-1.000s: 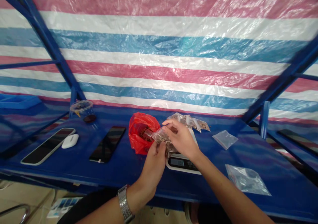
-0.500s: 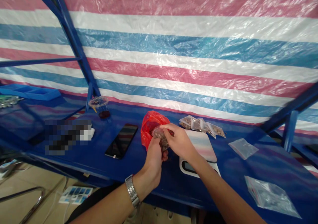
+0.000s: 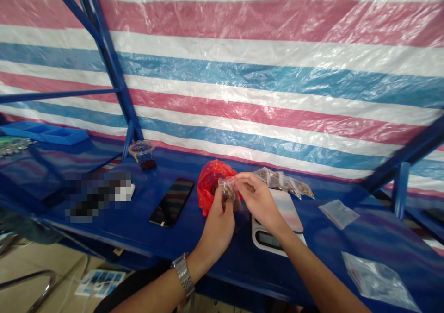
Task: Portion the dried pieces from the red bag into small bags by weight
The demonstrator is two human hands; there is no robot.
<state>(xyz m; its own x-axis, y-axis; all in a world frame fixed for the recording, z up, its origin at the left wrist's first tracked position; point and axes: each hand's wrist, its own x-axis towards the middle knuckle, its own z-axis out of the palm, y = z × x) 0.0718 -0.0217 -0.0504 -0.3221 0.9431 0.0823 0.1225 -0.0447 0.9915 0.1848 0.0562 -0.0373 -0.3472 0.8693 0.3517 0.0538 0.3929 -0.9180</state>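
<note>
Between my two hands is a small clear zip bag (image 3: 228, 193) with brownish bits inside. My left hand (image 3: 220, 222), with a metal watch on the wrist, grips the bag's side, thumb on the front. Fingers of my right hand (image 3: 255, 197) pinch the bag's top edge at its right end. Just behind the bag stands an open red plastic bag (image 3: 210, 188), its contents mostly hidden. To the right, partly under my right forearm, is a white kitchen scale (image 3: 289, 215). Several filled zip bags (image 3: 282, 182) lie in a row behind the scale.
On the blue table (image 3: 322, 266) an empty zip bag (image 3: 339, 213) and a larger pack of clear bags (image 3: 378, 280) lie at right. A black phone (image 3: 172, 202) and a clear cup (image 3: 144, 154) are at left. Blue trays (image 3: 45, 132) sit far left.
My left hand has turned and now holds the bag from its side. The bag's top edge is stretched between my hands. The view has tilted slightly upward.
</note>
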